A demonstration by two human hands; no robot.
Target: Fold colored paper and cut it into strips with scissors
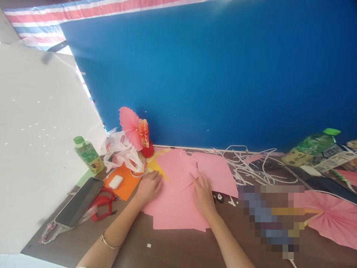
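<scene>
Several overlapping sheets of pink paper (175,208) lie on the dark brown table. My left hand (150,185) rests on their left edge, close to yellow paper (156,168) and orange paper (125,182); its fingers look curled together, and whether anything is under them is hidden. Near the middle right of the pink sheets, my right hand (203,190) lies palm down with its fingers apart, touching the paper beside a slit or a cut edge. A bracelet (107,242) circles my left wrist.
At left are a phone (79,203), red-handled scissors (103,204), a white earphone case (116,182), a green-capped bottle (88,156) and plastic bags (119,150). A pink paper fan (130,126) stands behind. White cables (251,163) and another pink fan (331,216) lie right.
</scene>
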